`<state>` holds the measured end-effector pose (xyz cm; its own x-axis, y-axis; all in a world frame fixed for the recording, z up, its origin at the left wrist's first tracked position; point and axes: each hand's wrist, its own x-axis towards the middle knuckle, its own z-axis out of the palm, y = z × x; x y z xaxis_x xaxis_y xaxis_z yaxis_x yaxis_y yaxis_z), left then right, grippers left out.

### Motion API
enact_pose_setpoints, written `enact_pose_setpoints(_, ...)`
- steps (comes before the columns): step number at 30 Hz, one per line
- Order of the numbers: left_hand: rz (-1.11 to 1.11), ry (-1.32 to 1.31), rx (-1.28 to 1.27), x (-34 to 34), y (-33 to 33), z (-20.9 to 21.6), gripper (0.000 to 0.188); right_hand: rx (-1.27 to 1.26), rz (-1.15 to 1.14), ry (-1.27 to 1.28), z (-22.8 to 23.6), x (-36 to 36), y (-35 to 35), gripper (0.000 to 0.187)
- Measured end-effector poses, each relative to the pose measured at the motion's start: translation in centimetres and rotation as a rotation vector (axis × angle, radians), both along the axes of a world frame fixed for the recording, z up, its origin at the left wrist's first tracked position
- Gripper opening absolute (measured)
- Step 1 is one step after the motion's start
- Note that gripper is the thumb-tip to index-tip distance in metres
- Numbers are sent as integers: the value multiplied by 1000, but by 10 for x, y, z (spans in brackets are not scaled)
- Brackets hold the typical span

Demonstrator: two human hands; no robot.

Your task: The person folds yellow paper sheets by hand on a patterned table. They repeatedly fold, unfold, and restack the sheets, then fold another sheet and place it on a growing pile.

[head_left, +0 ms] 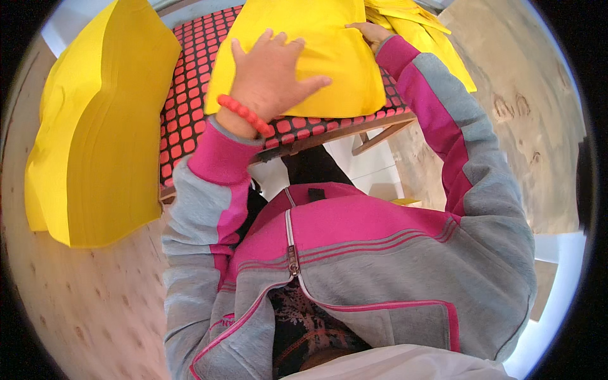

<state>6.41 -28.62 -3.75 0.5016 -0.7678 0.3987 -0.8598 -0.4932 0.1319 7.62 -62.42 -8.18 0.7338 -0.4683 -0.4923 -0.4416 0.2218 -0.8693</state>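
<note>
Left hand [269, 71] splays empty over yellow fabric [349, 79]; right hand [374, 33] half hidden, grip unclear.

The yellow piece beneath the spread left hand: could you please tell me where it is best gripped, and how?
Probably pinch the near right corner, coming from the wearer's side: the yellow piece lies nearly flat and that corner is uncovered, while the left hand is over its left part and the right hand is at its right edge.
</note>
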Motion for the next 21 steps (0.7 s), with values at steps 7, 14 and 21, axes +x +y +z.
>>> enact_pose_setpoints(7, -31, -153, -131, -87, -14, 4, 79, 294, -91, -328, 1, -38, 62, 27)
enact_pose_setpoints(14, 226, -433, -124, -101, -49, -16, 72, 306, 73, -515, -10, -72, 102, 27)
enact_pose_setpoints(21, 255, -406, 30, -82, -44, -28, 17, 268, -183, -439, -6, -100, 110, 32)
